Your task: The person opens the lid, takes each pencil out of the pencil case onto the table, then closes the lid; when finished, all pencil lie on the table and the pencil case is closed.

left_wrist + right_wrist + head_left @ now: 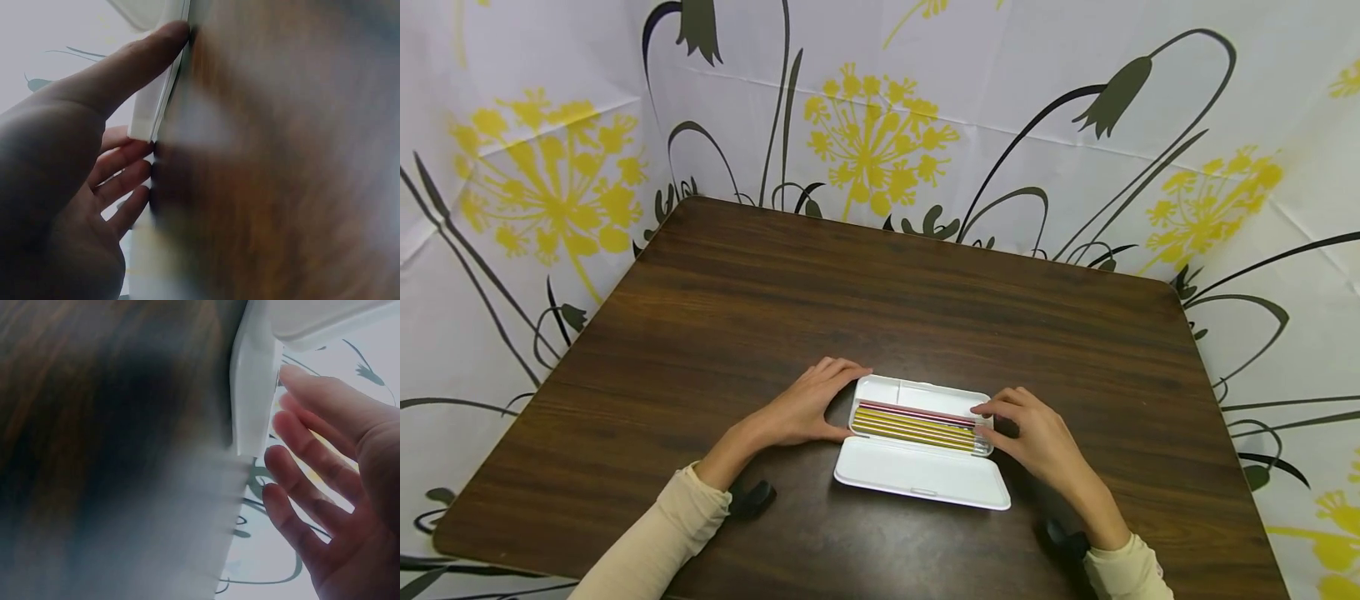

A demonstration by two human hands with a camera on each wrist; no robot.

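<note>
A white pencil case lies on the table with its lid folded open toward the near side. Inside its tray, several yellow pencils lie side by side, with dark red ones behind them. My left hand holds the case's left end, thumb at the near part and fingers at the far corner; the left wrist view shows the thumb against the edge. At the right end, my right hand has its thumb and index finger apart over the pencils' ends. Whether those fingertips touch anything, I cannot tell.
The dark brown wooden table extends behind and to both sides of the case. A white curtain with yellow and grey flowers hangs around its far and side edges. Black devices are at both wrists.
</note>
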